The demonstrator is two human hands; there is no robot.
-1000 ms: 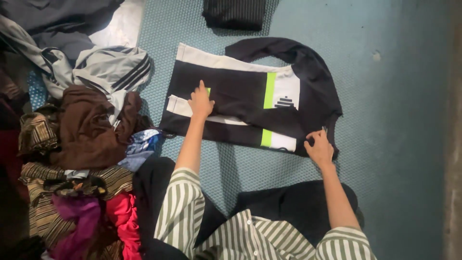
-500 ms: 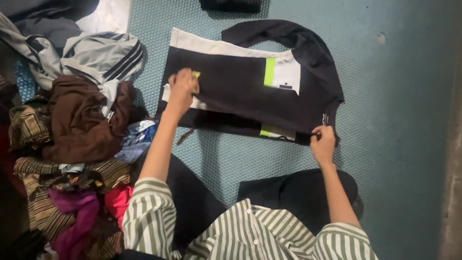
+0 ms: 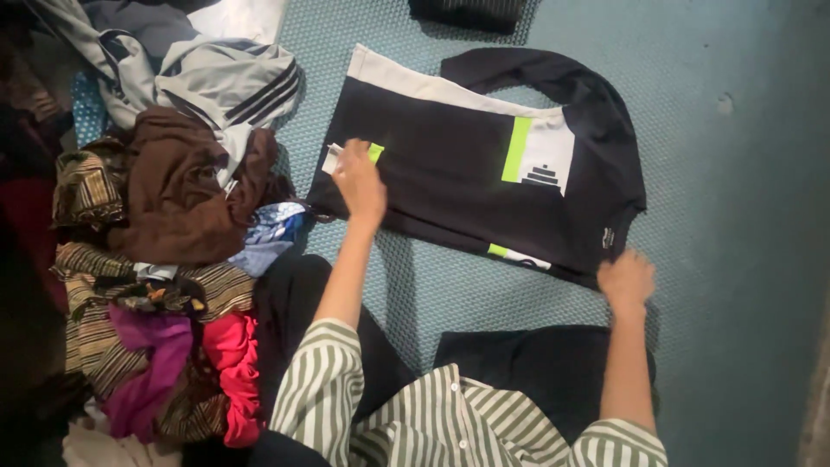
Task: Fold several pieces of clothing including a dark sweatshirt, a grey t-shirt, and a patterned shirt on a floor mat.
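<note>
- The left hand [image 3: 360,180] lies palm down on the near left part of a dark folded garment [image 3: 458,169], fingers loosely spread and pressing flat on the cloth, gripping nothing.
- Just past those fingertips a small lime-green patch [image 3: 375,152] and a white cloth corner [image 3: 332,158] stick out from under the fold.
- The right hand [image 3: 626,279] sits at the garment's near right corner, fingers curled down onto the edge; whether they pinch the cloth or only press it I cannot tell.
- The garment is smooth and matte, folded into a rough rectangle, with a white band along its far edge, a lime stripe [image 3: 517,149] and a white panel bearing a small dark stepped emblem (a pyramid shape). A dark sleeve [image 3: 553,82] curves in an arc beyond it.
- It lies flat on a teal mat [image 3: 709,173] with a fine dimpled weave.
- Left of the left hand rises a crumpled heap of clothes [image 3: 156,259]: soft brown fabric, a grey top with dark stripes, ochre striped cloth, magenta and red pieces.
- Far beyond the fingers, a dark folded piece [image 3: 467,12] sits at the mat's top edge.
- Nearest the camera, green-and-white striped sleeves [image 3: 324,389] cover the arms.
</note>
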